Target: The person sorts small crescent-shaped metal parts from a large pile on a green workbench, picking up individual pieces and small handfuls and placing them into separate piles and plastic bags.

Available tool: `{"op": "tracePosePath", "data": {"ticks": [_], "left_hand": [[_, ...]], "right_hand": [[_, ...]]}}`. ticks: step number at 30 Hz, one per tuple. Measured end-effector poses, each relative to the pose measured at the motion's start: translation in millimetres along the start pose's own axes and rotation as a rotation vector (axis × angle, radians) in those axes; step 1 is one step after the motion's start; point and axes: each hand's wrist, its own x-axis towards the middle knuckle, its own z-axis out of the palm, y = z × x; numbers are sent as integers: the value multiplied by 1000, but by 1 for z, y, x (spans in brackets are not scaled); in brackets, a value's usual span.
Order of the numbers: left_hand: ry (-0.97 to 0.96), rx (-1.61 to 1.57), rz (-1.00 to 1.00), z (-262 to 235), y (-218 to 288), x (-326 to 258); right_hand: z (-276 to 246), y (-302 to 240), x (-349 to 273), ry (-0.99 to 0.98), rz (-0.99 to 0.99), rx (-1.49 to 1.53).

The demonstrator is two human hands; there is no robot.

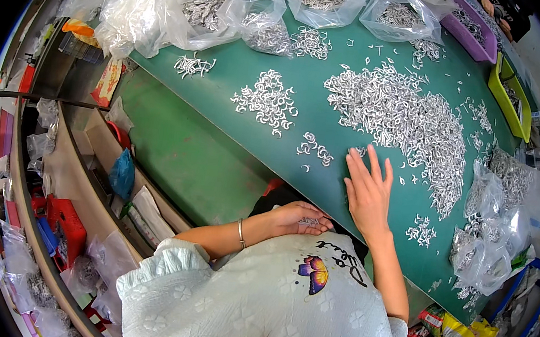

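Note:
My left hand (pixel 301 218) is cupped palm up at the table's near edge, close to my body, with a few small silvery metal pieces (pixel 309 222) in it. My right hand (pixel 369 194) reaches over the green tabletop, fingers stretched and slightly apart. Its fingertips touch down by a few small curved pieces (pixel 361 151), partly covered by the fingers. Just beyond lies a large heap of small curved silvery metal pieces (pixel 405 110). To the left of the right hand are a small cluster of curved pieces (pixel 315 148) and a bigger pile (pixel 266 102).
Along the far edge stand open clear plastic bags (pixel 325 1) of metal parts. A purple bin (pixel 472 25) and a yellow-green bin (pixel 511 97) sit at the far right. More filled bags (pixel 486 248) lie at the right edge. Shelves (pixel 73 182) with loose goods line the left.

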Motion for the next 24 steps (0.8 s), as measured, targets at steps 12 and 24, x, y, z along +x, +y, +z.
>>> {"op": "tracePosePath", "data": {"ticks": [12,24], "left_hand": [[-31,-248,-62,12,8,-3],[187,122,-115,17,25,-49]], "right_hand": [[-10,-13,-75,-182,-100,125],[1,-15,-82,309,47,510]]}}
